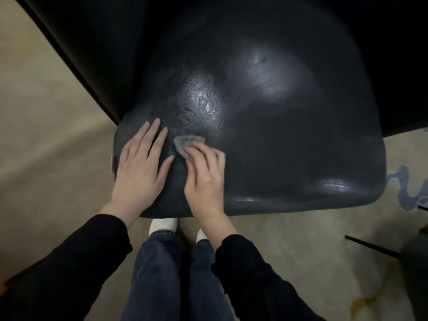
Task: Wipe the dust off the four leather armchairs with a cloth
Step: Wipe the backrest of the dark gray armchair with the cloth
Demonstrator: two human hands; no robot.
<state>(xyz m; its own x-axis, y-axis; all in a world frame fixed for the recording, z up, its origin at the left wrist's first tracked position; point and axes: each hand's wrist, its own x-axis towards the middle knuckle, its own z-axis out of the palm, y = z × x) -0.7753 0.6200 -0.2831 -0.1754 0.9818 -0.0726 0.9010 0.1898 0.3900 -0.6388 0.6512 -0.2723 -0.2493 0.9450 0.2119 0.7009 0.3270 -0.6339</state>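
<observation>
right hand grip: right hand (205,179) holds a small grey cloth (185,145), fingers bent over it and pressing it onto the seat; most of the wad is hidden under the fingers, with a crumpled edge showing past the fingertips.
left hand: left hand (141,167) lies flat on the leather just beside the right, fingers straight and slightly spread, thumb angled toward the cloth; it holds nothing.
cloth position: on the near left part of the seat cushion, between the two hands, just below a glossy patch.
armchair: black leather armchair (289,140) seen from above; its seat cushion fills most of the view, the dark backrest rises behind, and one arm runs diagonally at upper left.
leather surface: two shiny patches catch the light, a grainy one just above the cloth and a smoother one further right; a fainter sheen lies along the front right edge.
sleeves: black sleeves (69,262) cover both forearms to the wrists.
legs: blue jeans (159,274) and white footwear (163,224) stand close against the seat's front edge.
floor: beige rug (301,251) under the chair, with a blue pattern (407,188) at the right and a yellow mark (363,304) lower right.
right edge: thin dark legs (370,245) of another piece of furniture, mostly out of view.
</observation>
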